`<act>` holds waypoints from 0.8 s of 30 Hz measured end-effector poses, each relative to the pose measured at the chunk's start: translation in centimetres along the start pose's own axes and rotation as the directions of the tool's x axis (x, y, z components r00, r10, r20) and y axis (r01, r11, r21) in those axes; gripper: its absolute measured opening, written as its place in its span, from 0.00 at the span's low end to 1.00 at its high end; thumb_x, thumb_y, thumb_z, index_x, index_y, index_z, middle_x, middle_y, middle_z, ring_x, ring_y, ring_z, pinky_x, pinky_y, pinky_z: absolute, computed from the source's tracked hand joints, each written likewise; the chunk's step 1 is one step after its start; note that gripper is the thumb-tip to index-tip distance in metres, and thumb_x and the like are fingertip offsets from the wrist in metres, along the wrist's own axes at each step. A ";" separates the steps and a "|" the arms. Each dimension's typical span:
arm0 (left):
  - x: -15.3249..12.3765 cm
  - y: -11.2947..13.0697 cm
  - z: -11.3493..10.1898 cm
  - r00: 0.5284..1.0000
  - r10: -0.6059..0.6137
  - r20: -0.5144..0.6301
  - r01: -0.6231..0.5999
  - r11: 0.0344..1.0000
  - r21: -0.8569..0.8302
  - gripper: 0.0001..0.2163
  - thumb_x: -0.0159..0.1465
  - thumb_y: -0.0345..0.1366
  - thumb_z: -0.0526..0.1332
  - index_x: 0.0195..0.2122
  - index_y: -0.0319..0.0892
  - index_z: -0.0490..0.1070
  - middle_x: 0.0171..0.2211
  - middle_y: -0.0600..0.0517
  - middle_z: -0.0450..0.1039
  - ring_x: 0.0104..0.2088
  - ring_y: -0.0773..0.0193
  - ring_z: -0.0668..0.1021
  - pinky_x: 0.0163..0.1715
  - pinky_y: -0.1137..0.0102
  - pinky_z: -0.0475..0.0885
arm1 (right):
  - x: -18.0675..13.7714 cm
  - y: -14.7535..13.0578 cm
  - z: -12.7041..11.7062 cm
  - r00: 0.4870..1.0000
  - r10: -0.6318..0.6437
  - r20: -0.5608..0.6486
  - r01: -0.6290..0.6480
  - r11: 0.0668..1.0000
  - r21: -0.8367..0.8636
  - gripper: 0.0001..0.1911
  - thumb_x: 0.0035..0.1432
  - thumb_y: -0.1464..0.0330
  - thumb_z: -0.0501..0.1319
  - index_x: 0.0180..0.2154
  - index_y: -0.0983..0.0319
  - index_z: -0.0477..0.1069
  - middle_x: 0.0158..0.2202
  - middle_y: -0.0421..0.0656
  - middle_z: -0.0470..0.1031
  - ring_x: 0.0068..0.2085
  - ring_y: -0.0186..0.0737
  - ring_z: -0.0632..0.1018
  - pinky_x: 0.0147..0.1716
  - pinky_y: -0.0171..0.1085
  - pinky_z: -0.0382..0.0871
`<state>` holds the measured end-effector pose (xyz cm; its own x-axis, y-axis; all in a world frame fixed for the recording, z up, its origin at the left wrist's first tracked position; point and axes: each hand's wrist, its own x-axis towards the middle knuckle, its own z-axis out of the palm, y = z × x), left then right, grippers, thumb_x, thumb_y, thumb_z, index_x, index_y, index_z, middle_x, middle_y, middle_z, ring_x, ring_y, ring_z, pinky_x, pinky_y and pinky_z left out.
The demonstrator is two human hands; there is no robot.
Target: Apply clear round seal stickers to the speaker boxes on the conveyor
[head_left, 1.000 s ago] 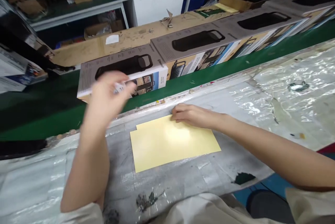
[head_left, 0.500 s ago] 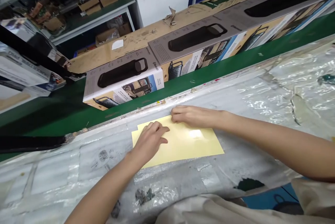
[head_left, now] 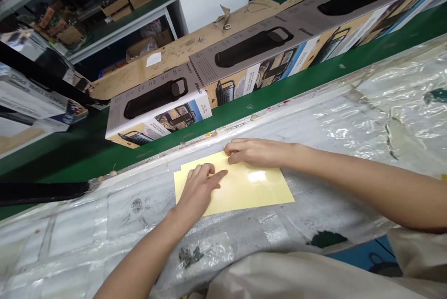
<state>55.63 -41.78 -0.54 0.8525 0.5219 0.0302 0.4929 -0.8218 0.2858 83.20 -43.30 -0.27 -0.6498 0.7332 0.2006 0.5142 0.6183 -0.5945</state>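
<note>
A glossy yellow sheet (head_left: 251, 187) lies flat on the plastic-covered table (head_left: 349, 140) in front of me. My left hand (head_left: 199, 187) rests palm down on the sheet's left half, fingers stretched toward the right. My right hand (head_left: 251, 152) sits at the sheet's far edge with its fingers curled together, pinching at something small on the sheet that I cannot make out. The two hands nearly touch.
Beyond the table runs a green conveyor belt (head_left: 314, 80) carrying long speaker boxes; the nearest box (head_left: 157, 105) lies just past the table edge, another (head_left: 258, 59) to its right. Brown cartons (head_left: 167, 57) and shelves stand behind. A black bar (head_left: 38, 192) lies at the left.
My left hand came down from the nearest speaker box onto the yellow sheet and now lies beside my right hand. The right hand has stayed at the sheet's far edge.
</note>
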 end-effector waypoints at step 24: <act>-0.2 3.5 -1.3 0.969 0.186 0.163 -0.198 0.979 0.056 0.33 0.66 0.16 0.54 0.67 0.54 0.67 0.67 0.39 0.63 0.62 0.47 0.69 0.56 0.53 0.67 | -3.9 -1.9 -0.5 0.956 0.190 -0.225 -0.132 0.960 0.248 0.19 0.73 0.69 0.55 0.62 0.58 0.69 0.42 0.46 0.77 0.43 0.41 0.76 0.45 0.40 0.73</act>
<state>56.93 -44.49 1.75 0.9462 0.3153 -0.0732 0.3236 -0.9203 0.2199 85.06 -47.18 0.44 -0.3973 0.8818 0.2540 0.4404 0.4261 -0.7903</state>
